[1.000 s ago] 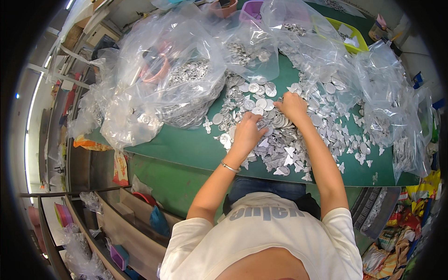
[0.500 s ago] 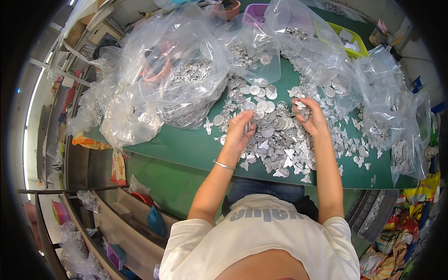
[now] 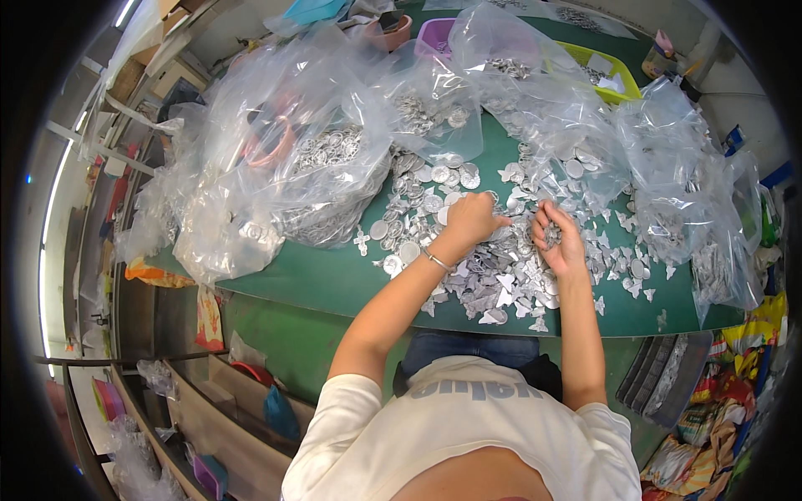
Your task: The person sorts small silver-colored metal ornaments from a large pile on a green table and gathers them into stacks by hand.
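A heap of small silver-grey metal pieces [image 3: 493,284], some round and some with pointed outlines, lies on the green table in front of me. My left hand [image 3: 472,219] reaches over the middle of the heap, back upward, thumb pointing right. Its fingers curl down out of sight, and a round metal piece shows at their far edge. To its right, my right hand [image 3: 561,238] is turned palm inward with fingers curled around several small metal pieces [image 3: 551,235]. Flat metal discs [image 3: 455,174] lie beyond and left of my left hand.
Large clear plastic bags [image 3: 326,167] of metal pieces crowd the left and back; more bags [image 3: 668,184] stand at the right. A purple basket [image 3: 434,37] and a yellow-green basket [image 3: 618,68] sit at the back. The table's front edge [image 3: 368,316] runs before my body.
My left hand has moved right over the heap and turned back upward. My right hand has turned inward, its fingers curled around metal pieces. The view has shifted slightly.
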`<action>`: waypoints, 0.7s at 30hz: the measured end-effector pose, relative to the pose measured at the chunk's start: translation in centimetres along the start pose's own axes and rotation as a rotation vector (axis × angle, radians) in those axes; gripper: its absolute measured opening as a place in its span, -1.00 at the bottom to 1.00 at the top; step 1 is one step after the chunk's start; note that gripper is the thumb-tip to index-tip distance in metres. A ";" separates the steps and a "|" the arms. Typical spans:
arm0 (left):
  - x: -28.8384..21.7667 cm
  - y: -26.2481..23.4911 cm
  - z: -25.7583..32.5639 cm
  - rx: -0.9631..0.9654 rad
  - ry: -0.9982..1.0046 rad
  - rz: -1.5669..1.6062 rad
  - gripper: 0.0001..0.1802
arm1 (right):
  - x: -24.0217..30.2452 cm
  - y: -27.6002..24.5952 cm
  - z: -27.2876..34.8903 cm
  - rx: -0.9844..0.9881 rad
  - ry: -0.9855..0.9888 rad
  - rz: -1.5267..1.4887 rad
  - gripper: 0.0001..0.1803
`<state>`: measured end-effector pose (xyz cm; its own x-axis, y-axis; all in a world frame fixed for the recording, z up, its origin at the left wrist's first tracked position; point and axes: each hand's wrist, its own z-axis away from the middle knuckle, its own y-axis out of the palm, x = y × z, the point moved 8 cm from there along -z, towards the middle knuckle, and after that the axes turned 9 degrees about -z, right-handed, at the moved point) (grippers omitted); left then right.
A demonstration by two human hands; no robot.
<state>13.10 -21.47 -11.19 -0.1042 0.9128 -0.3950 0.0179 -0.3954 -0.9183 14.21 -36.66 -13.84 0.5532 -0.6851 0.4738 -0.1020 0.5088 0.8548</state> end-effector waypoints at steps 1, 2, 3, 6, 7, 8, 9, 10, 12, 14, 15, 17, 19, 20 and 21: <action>-0.2 0.1 -0.2 0.027 -0.009 -0.036 -0.54 | 0.2 -0.2 0.2 -0.015 -0.012 0.038 -0.86; 0.0 -0.1 -0.4 0.050 -0.043 -0.037 -0.55 | 0.6 -0.8 0.3 -0.063 -0.037 0.059 -0.83; 0.3 0.0 -0.4 0.005 -0.015 0.026 -0.58 | 0.8 -1.2 0.4 -0.085 -0.053 0.061 -0.83; 2.1 1.0 -0.2 0.040 -0.054 0.452 -0.66 | 1.2 -1.6 0.5 -0.127 -0.075 0.100 -0.84; 2.4 1.5 0.1 0.169 -0.144 0.756 -0.70 | 1.3 -1.6 0.5 -0.130 -0.071 0.138 -0.84; 2.5 2.2 0.5 0.300 -0.236 1.059 -0.75 | 1.5 -1.5 0.6 -0.134 -0.067 0.175 -0.84; 2.8 2.4 0.8 0.334 -0.236 1.217 -0.79 | 1.5 -1.2 0.6 -0.143 -0.067 0.256 -0.82; 3.3 2.8 1.1 0.366 -0.236 1.375 -0.83 | 1.4 -0.6 0.4 -0.153 -0.066 0.336 -0.80; 3.7 2.7 1.8 0.385 -0.205 1.673 -0.92 | 1.2 0.0 -0.2 -0.195 -0.087 0.449 -0.78; 3.7 2.2 2.3 0.382 -0.210 1.826 -0.91 | 1.3 0.4 -0.8 -0.217 -0.114 0.702 -0.81; 3.6 1.8 2.5 0.378 -0.213 1.903 -0.91 | 1.3 0.6 -1.1 -0.226 -0.126 0.829 -0.82; 3.1 1.7 2.7 0.448 -0.168 2.130 -0.87 | 1.4 0.9 -1.5 -0.235 -0.152 0.858 -0.85; 2.8 1.6 2.6 0.478 -0.078 2.306 -0.85 | 1.3 1.8 -1.8 -0.201 -0.206 0.923 -0.85; 2.7 1.5 2.6 0.489 -0.045 2.362 -0.85 | 1.2 2.0 -1.7 -0.188 -0.217 0.931 -0.86; 3.3 2.1 2.5 0.406 -0.216 2.324 -0.85 | 1.1 2.0 -1.5 -0.180 -0.227 0.940 -0.86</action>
<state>10.31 -19.55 -14.34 -0.2695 -0.9040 -0.3320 0.0954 -0.3681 0.9249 15.87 -35.62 -11.88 0.1374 -0.0345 0.9899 -0.2814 0.9569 0.0724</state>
